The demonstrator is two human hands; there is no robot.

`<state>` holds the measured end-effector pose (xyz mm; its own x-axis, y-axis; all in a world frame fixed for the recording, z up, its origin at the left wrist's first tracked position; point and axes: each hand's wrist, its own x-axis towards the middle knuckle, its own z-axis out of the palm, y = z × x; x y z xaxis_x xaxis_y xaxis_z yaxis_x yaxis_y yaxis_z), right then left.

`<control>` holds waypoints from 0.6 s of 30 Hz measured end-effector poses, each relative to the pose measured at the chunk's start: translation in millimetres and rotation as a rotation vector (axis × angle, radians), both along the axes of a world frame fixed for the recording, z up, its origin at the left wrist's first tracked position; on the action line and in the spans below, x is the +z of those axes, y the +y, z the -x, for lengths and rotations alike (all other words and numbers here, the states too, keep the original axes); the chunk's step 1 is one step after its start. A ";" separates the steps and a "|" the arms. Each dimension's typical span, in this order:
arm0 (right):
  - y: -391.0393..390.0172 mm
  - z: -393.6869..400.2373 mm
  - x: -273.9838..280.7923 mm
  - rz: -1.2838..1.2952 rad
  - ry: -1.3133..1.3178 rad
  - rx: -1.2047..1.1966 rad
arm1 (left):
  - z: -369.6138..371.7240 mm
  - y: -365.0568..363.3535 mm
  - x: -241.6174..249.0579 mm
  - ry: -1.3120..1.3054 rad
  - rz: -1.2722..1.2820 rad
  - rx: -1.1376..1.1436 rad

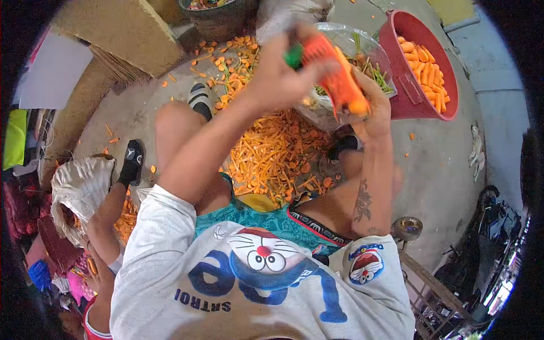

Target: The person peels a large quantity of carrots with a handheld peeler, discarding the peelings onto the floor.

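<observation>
My left hand (280, 76) is raised in front of me, blurred by motion. Its fingers are closed round a tool with a green part (293, 57), whose kind the blur hides. Just beside it, my right hand (374, 105) grips a carrot (358, 106), its rounded orange end showing near the palm. A bright red-orange smear runs between the two hands; I cannot make out its outline. Below them, between my legs, lies a heap of carrot peelings and slices (272, 153) on the floor.
A red tub (391, 56) of peeled carrots stands at upper right. Beside it lies a clear plastic bag (391, 85) with green stems. A dark bucket (212, 22) is at the top. Another person's arm (107, 212) is at left, near a white sack (82, 181).
</observation>
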<state>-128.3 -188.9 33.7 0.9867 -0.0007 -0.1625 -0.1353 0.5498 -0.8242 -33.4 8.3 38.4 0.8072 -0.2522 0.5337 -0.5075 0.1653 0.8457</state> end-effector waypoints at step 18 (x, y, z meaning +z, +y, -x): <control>-9.9 2.9 -3.8 -0.162 -0.103 0.245 | -57.5 27.7 -8.1 0.211 0.009 0.200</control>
